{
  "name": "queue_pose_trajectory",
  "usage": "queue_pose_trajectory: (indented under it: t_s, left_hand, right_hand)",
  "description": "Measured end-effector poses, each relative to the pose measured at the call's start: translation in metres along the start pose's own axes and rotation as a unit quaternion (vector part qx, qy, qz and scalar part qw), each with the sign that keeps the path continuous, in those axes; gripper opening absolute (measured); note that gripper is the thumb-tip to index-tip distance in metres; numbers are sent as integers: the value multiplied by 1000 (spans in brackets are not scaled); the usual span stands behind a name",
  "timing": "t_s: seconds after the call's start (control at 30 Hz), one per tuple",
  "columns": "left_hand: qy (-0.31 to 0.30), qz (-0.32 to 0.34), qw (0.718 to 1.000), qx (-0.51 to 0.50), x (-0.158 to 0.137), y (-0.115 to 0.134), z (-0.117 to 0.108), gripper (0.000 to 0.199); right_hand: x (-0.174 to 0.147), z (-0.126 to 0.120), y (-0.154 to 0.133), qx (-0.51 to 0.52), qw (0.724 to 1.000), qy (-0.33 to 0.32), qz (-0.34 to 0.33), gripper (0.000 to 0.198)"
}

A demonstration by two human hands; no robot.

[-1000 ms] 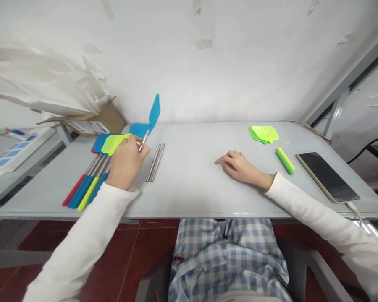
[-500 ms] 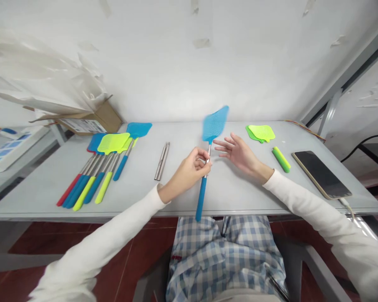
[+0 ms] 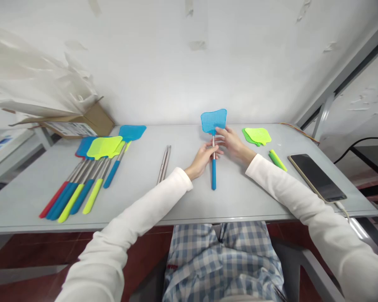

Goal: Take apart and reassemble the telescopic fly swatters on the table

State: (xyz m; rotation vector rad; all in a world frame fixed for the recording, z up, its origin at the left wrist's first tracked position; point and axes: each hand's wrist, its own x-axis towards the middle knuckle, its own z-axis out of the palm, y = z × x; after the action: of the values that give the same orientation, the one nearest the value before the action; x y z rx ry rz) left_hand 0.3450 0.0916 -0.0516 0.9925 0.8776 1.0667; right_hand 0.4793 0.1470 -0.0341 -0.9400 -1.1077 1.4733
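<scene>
A blue fly swatter [image 3: 213,120] with a metal shaft and blue handle stands nearly upright in the middle, mesh head at the top. My left hand [image 3: 203,159] is closed around its shaft, just above the handle. At the base of the mesh head, my right hand [image 3: 233,141] pinches the neck, thumb in front and fingers partly hidden behind. Left of my hands lie metal rods [image 3: 164,161], their lower ends covered by my left sleeve. To the right are loose green and yellow swatter heads [image 3: 258,135] and green handle grips [image 3: 277,160].
Several assembled fly swatters in red, blue and yellow [image 3: 91,180] lie at the left of the grey table [image 3: 189,205]. Behind them sits an open cardboard box [image 3: 96,119]. A phone [image 3: 316,177] with a cable [image 3: 342,209] plugged in lies at the right.
My right hand has gone from open beside the swatter to gripping its neck. The swatter has moved further over the table and now stands straighter, with my left hand still on the shaft.
</scene>
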Motion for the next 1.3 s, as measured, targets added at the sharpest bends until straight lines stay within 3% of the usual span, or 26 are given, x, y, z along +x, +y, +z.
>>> queue_pose_trajectory:
  t_s: [0.13,0.23,0.4,0.53,0.63,0.87,1.07,1.3]
  left_hand:
    - [-26,12,999,-41,5,-1,-8,34]
    - [-53,10,998,-44,5,0,-11,38]
    - [-119,-2,992,-37,-1,2,-4,41]
    - [-156,1,987,-44,-10,7,1,38]
    - [-170,-15,984,-52,-15,9,0,37]
    - [-173,-86,976,-101,-17,5,-1,35]
    - [-103,-68,982,-142,-12,6,3,40]
    - [-125,-59,982,-126,-18,8,1,44]
  right_hand:
    - [-1,4,22,6,1000,-13,-14,30]
    - [1,4,23,38,999,2,-3,21]
    - [15,-10,-5,97,991,87,-40,11]
    - [22,-24,-38,89,985,112,-95,11]
    - [16,-25,-48,72,988,113,-81,9]
    - [-17,-16,-21,41,993,104,-35,13]
    - [-43,6,11,1,999,38,25,26]
    - [-60,17,11,12,999,44,7,27]
